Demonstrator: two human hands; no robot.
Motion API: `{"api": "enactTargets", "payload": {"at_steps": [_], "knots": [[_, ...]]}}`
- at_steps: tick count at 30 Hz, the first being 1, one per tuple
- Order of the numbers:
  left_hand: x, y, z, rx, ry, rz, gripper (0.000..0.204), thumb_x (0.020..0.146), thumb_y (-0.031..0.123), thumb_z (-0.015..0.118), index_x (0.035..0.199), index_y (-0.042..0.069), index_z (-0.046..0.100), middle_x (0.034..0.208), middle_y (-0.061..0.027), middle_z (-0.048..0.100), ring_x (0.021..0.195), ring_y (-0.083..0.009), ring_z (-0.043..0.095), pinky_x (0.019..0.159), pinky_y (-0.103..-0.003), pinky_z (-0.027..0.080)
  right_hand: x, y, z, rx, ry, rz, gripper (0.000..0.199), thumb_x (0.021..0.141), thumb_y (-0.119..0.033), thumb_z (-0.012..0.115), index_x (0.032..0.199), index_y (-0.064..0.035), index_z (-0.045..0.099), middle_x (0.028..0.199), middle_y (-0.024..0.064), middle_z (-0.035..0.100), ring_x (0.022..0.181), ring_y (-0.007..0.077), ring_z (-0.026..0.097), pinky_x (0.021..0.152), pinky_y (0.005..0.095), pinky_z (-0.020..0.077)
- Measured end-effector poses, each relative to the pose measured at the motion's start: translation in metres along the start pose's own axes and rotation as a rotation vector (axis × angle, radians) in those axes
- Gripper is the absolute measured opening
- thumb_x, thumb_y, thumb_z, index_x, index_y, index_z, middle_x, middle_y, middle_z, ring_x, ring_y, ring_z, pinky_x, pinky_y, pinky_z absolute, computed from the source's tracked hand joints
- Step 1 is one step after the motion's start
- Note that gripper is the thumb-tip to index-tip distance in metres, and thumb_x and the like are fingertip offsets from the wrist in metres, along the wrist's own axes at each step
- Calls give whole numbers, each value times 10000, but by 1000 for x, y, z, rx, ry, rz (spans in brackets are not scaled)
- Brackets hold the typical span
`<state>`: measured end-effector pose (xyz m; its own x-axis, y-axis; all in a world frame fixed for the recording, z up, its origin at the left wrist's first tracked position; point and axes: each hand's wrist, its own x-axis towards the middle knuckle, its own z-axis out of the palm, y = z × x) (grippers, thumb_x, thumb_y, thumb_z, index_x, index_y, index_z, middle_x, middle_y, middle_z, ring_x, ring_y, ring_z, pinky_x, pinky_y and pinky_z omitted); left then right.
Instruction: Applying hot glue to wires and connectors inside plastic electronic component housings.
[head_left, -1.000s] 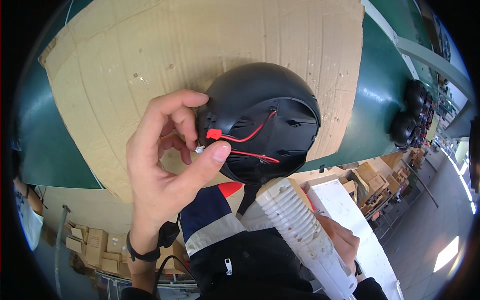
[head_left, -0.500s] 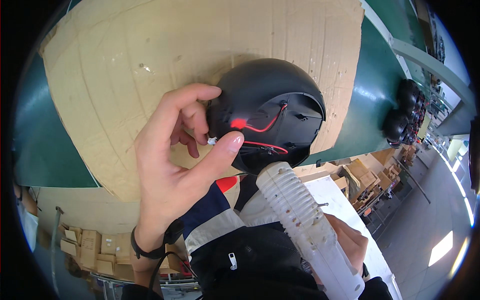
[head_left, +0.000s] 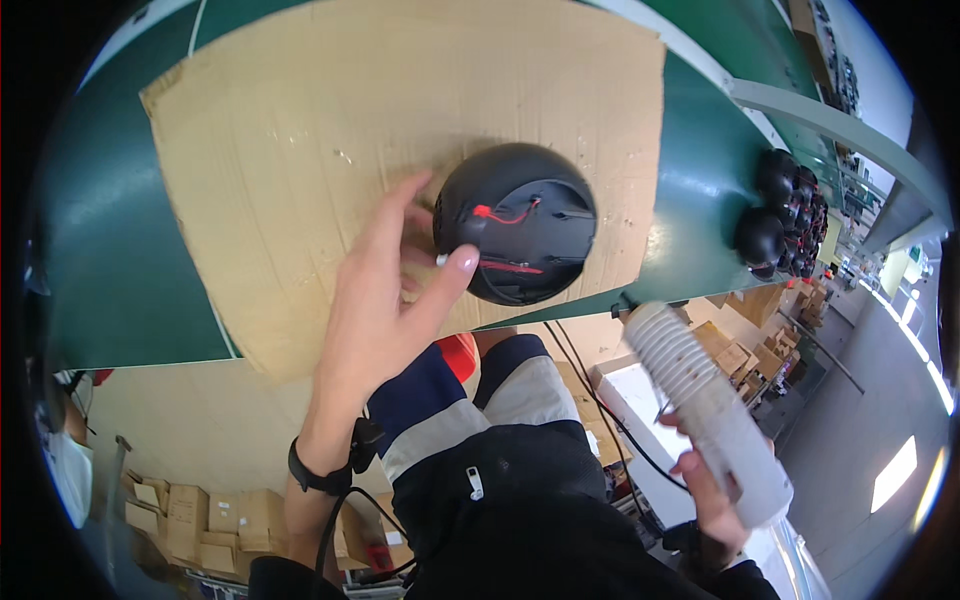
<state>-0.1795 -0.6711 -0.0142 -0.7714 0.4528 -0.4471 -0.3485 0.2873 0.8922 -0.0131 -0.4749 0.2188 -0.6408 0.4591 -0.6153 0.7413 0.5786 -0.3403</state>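
A round black plastic housing (head_left: 520, 275) rests on the cardboard sheet, its recessed side tilted up and towards me. Two red wires show in the recess, one with a bright red spot (head_left: 482, 211) at its end. My left hand (head_left: 375, 280) grips the housing's left edge, thumb in front and fingers behind, partly hidden. A small white piece (head_left: 442, 260), perhaps a connector, shows by the thumb. Off the table's front edge at the right, my right hand (head_left: 715, 490) is closed around a white hot-glue gun (head_left: 690, 380) with a ribbed barrel, its dark nozzle pointing up-left, apart from the housing.
The cardboard sheet (head_left: 270, 200) covers much of the green table (head_left: 110, 250). More black round housings (head_left: 770, 210) are grouped at the table's right. Black cables (head_left: 590, 395) hang between my lap and the gun. Cartons (head_left: 230, 520) stand below left; a white surface (head_left: 640, 410) lies below right.
My right hand has drawn the glue gun away from the housing, down and right. The left hand stays at the housing's left edge. The view has shifted, so the housing appears smaller.
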Motion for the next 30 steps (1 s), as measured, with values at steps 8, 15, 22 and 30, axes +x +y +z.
{"api": "enactTargets", "payload": {"at_steps": [8,15,22,30], "knots": [[2,5,8,-89,-225,-31,925,907,118,782,1625,29,206,1160,-168,683,914,-205,724,778,-320,603,84,98,27,668,219,207,319,989,-174,652,1245,14,622,984,95,742,665,149,706,509,254,490],[0,-15,-23,-251,-336,-163,874,967,116,708,1656,108,170,1151,-155,655,907,-226,711,798,-344,595,140,101,36,641,-121,102,321,941,-179,673,1175,39,649,913,122,754,652,198,725,529,305,527],[-60,-23,-91,-254,-97,-232,846,985,107,663,1665,160,163,1200,-172,625,983,-257,699,839,-398,622,128,138,33,77,593,31,309,807,-196,743,925,69,635,866,282,693,817,487,696,712,546,550],[-71,-18,-136,-464,171,-202,863,994,144,644,1671,163,109,1234,-163,595,985,-291,682,900,-470,592,213,58,136,69,408,-327,592,667,-49,804,1208,13,572,1255,239,554,1151,418,563,1012,483,517]]}}
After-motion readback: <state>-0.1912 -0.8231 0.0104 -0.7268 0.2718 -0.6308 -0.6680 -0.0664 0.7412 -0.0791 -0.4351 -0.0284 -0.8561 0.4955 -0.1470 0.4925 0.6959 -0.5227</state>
